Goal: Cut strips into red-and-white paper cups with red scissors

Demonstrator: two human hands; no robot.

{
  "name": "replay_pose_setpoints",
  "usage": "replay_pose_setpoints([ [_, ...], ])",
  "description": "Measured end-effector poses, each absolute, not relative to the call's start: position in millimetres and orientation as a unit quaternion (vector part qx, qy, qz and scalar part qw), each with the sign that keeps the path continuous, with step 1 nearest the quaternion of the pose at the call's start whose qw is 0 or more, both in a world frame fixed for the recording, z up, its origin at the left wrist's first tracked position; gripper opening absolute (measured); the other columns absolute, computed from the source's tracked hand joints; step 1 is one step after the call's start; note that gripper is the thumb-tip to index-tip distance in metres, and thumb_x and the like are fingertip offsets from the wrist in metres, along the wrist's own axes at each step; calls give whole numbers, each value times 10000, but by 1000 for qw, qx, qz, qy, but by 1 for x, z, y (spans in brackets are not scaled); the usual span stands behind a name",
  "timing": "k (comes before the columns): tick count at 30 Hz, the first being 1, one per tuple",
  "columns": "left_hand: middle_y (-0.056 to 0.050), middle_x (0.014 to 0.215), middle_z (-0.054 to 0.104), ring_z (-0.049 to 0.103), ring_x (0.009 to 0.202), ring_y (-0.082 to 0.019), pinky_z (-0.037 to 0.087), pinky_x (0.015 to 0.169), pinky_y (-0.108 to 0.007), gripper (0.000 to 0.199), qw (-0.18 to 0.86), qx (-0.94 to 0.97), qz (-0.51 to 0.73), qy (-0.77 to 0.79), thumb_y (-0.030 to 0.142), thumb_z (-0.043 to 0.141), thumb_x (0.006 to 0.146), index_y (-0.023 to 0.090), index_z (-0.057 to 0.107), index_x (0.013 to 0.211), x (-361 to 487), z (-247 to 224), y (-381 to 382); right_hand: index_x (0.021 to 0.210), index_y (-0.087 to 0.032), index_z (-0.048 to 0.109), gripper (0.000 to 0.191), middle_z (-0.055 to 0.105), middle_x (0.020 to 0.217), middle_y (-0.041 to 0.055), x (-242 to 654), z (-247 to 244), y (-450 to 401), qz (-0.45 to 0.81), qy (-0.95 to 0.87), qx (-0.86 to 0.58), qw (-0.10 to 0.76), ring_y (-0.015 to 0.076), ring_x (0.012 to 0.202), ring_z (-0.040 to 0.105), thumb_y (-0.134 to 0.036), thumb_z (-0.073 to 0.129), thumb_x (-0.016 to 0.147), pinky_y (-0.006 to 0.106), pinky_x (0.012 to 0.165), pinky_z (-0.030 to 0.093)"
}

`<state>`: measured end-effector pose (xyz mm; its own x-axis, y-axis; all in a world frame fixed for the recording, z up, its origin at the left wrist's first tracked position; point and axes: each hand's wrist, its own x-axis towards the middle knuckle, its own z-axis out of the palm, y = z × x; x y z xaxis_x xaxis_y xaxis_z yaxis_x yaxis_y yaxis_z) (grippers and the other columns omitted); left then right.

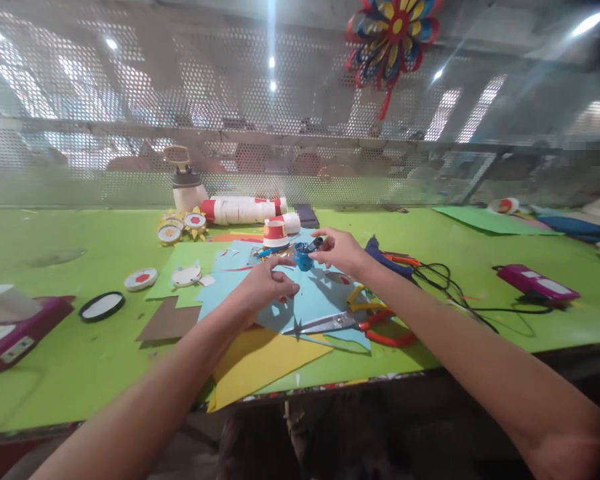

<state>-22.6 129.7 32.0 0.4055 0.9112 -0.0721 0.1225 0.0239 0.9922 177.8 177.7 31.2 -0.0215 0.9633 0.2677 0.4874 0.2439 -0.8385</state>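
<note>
The blue container (304, 263) stood on light-blue paper (320, 297), with a small dark piece (316, 244) at its mouth. The right hand (339, 252) came to it from the right, thumb and forefinger on either side of the dark piece; whether they gripped it could not be told. The left hand (267, 285) was just left of the container, its fingers parted and gripping nothing visible, the forefinger reaching towards the container's side; contact there was unclear. Just behind the container and to its left stood a red-and-white paper cup (276, 235). Scissors (330, 323) lay on the near side of the container, their red handles to the right, and a yellow sheet (260, 363) lay nearer still. Right of the container, beyond the right hand, was a dark-blue glue gun (387, 260); well off to its left lay a black-rimmed disc (102, 306).
</note>
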Motion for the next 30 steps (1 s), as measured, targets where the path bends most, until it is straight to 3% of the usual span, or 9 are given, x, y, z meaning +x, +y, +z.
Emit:
replay_pose_setpoints([
  [3,45,577,607,529,535,-116,423,543,-259,525,567,614,346,426,126,689,625,141,485,1109,-23,31,132,924,-141,660,265,546,528,-53,173,27,186,268,-666,-540,440,99,453,531,-184,711,668,200,410,413],
  [6,48,562,612,505,489,-100,422,527,-252,427,539,625,353,442,98,670,625,160,478,1001,-22,29,135,816,-139,655,155,551,543,-36,170,27,188,253,-665,-534,456,97,450,520,-229,685,693,212,429,408],
  [14,41,491,561,503,471,-98,403,522,-241,111,489,680,317,445,98,636,611,168,556,644,-22,24,141,753,-159,604,189,540,561,-28,173,43,181,182,-646,-499,548,106,494,516,-343,642,750,232,471,412],
  [20,7,554,640,539,525,-115,421,579,-254,42,521,711,237,408,141,677,607,165,691,638,-27,28,137,798,-191,536,215,554,612,-18,182,62,164,155,-608,-461,627,107,497,530,-397,596,803,239,449,429],
  [26,-5,613,693,558,543,-125,419,547,-238,71,563,697,200,397,195,704,615,200,743,673,-26,32,127,790,-227,478,217,523,591,-40,186,69,146,246,-530,-434,686,100,442,490,-407,599,782,248,407,409],
  [30,11,531,636,496,488,-109,376,495,-216,97,490,735,223,412,235,668,673,193,743,626,-31,50,115,713,-233,430,222,453,528,-67,186,75,137,342,-489,-391,700,82,390,412,-372,587,787,233,366,331],
])
